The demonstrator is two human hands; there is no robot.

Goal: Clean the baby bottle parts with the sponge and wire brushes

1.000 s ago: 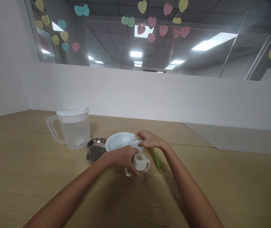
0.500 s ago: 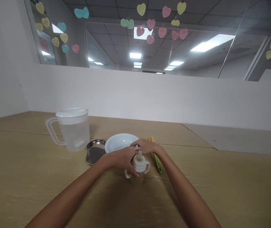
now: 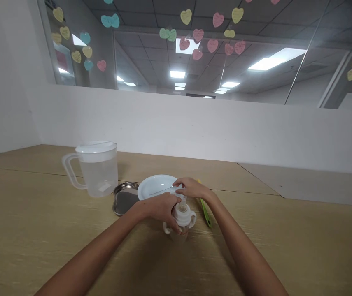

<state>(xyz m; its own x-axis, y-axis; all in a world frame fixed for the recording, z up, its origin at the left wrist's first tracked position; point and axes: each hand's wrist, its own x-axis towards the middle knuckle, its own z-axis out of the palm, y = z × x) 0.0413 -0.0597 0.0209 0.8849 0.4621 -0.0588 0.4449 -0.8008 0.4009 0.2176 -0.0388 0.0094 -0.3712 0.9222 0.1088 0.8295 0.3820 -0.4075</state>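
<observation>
In the head view, my left hand (image 3: 162, 206) is curled round the top of the baby bottle (image 3: 183, 220), which stands up on the table (image 3: 287, 246) in front of me. My right hand (image 3: 191, 187) is half closed, with fingertips pinching a see-through piece (image 3: 178, 187) near the soft tip (image 3: 182, 204). I can't tell its whole shape, because my fingers hide some of it. The white bowl (image 3: 159, 176) is just behind, beside the shiny tray (image 3: 125, 201); the big jug (image 3: 97, 170) is past that, and a green handle (image 3: 207, 216) lies on my right. The see-through piece could slip if my pinch is too weak. If I push sideways, the bottle might tip. My fingers could bump the tip and make it dirty, because they're so close. The bottle has little red marks, too small to read. The heart notes (image 3: 198, 35) have writing, but I can't read it. I see no brand name.
</observation>
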